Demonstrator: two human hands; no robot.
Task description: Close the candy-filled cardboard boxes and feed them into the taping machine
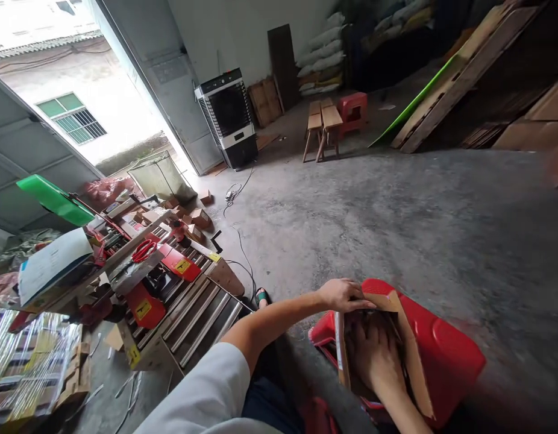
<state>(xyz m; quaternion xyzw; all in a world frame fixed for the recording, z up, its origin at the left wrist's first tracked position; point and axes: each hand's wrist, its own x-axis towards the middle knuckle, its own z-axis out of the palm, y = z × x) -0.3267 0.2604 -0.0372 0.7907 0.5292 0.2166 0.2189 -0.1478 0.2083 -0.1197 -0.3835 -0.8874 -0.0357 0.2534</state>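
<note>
Cardboard box point(414, 355) surrounds right hand point(373, 355); left hand point(342, 294) grips its rim.

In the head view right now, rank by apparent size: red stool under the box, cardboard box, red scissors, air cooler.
1. Red stool, though nearness to the camera inflates it.
2. Cardboard box, close behind; partly hidden by the right hand inside it.
3. Air cooler, far off.
4. Red scissors.

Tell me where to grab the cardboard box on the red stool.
Grip the cardboard box by its open top rim, coming from above on the far side, where the left hand already holds it. It stands open on the red stool, right hand inside.
</note>
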